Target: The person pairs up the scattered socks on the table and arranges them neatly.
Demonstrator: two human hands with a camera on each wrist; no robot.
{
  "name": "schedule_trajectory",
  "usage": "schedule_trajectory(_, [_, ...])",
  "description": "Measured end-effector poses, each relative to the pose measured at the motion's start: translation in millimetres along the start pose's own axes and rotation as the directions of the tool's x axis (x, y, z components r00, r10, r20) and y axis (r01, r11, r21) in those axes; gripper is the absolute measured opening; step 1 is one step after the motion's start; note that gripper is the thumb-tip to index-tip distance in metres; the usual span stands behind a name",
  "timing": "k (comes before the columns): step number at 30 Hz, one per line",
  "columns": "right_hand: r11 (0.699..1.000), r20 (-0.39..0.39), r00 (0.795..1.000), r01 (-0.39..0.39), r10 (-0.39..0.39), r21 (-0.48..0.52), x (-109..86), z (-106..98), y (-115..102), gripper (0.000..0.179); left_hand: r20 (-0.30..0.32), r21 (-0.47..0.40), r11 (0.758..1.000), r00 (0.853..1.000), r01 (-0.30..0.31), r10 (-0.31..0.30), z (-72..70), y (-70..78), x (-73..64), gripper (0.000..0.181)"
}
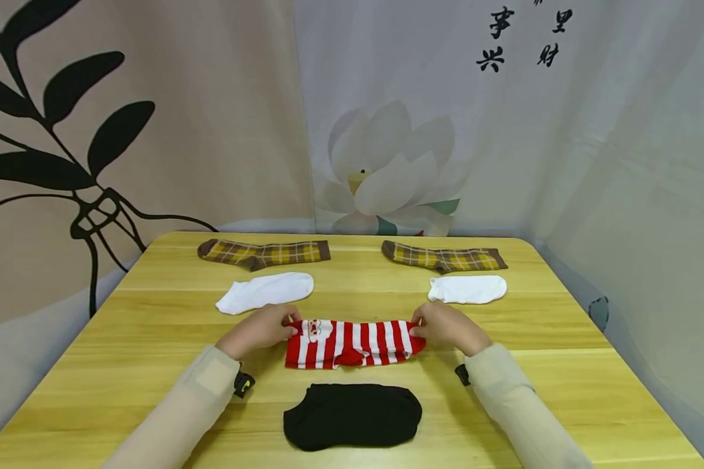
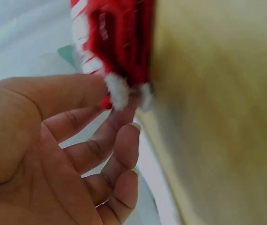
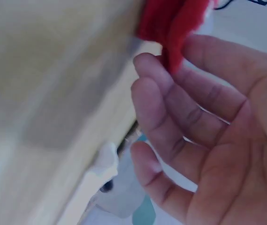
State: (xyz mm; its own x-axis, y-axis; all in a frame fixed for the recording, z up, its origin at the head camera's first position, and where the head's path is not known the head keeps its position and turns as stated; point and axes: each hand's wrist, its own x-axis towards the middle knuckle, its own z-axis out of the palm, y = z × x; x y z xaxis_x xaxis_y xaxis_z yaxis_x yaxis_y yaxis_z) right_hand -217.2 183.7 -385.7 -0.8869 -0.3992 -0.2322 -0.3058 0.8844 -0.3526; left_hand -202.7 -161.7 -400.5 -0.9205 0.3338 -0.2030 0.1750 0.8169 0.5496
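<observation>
A red and white striped sock (image 1: 364, 343) with a Santa face near its cuff is stretched sideways at the middle of the table. My left hand (image 1: 268, 329) pinches the upper corner of its cuff between thumb and fingers. At the toe end, my right hand (image 1: 446, 326) pinches the red tip. The left wrist view shows the sock's cuff opening (image 2: 119, 47) hanging from the thumb and fingertips. In the right wrist view the red toe (image 3: 173, 33) is held between thumb and index finger, with the other fingers loosely bent.
A black sock (image 1: 354, 417) lies at the near side. White socks (image 1: 266, 292) (image 1: 469, 289) lie beyond each hand, left and right. Brown and yellow plaid socks (image 1: 270, 253) (image 1: 446, 256) lie along the far edge of the wooden table (image 1: 152, 365). A printed curtain (image 1: 240, 130) hangs behind.
</observation>
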Motion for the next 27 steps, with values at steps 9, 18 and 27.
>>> schedule_trajectory(9, [0.999,-0.003,0.999,0.046,-0.046,-0.011,6.9,-27.6,-9.3,0.018,-0.062,-0.041,0.998,0.997,-0.043,0.040,-31.8,-13.2,-8.0,0.023])
schedule_trajectory(18, [0.986,-0.074,0.984,0.165,-0.162,0.038,24.2,-40.9,-36.0,0.018,-0.182,-0.070,0.997,0.983,-0.016,0.003,-59.6,-27.5,-23.7,0.031])
schedule_trajectory(27, [0.956,-0.108,0.974,0.217,-0.199,0.196,49.3,-43.3,-50.8,0.022,-0.301,-0.122,0.992,0.952,0.025,-0.061,-69.0,-56.5,-35.8,0.036])
